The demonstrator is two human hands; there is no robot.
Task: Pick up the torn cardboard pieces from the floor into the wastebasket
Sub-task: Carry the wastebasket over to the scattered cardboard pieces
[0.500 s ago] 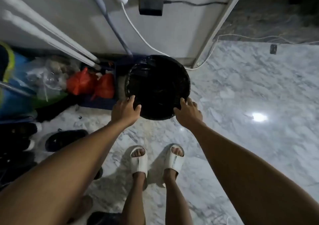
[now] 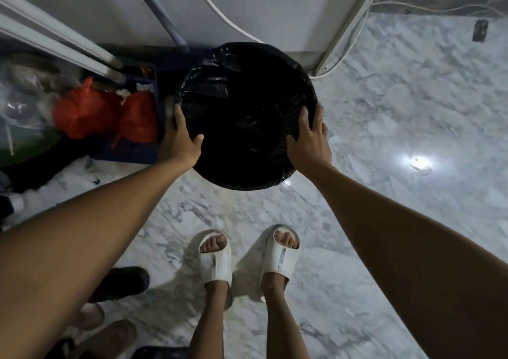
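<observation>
In the head camera view, the person looks straight down at a round wastebasket (image 2: 244, 116) lined with a black plastic bag (image 2: 209, 83). The wastebasket stands by the foot of a white wall panel (image 2: 247, 6), on the marble floor (image 2: 398, 138). The left hand (image 2: 180, 141) grips the left side of the rim, with the thumb over the edge and the fingers (image 2: 176, 116) along the outside. The right hand (image 2: 309, 138) grips the right side of the rim in the same manner, fingers spread on the bag. Both hands are closed on the wastebasket, one on each side.

The inside of the wastebasket is very dark, and I cannot tell what lies in it. No torn cardboard pieces show clearly on the floor in this view.

Just left of the wastebasket there is a dark blue crate (image 2: 137, 149), and two orange plastic bags (image 2: 85, 111) lie by it. A white cable (image 2: 220, 14) runs down the wall to the wastebasket's far edge. Below, the person's feet wear white slide sandals (image 2: 215, 265), near the wastebasket but not touching it. Dark shoes (image 2: 121, 281) lie at the lower left.
</observation>
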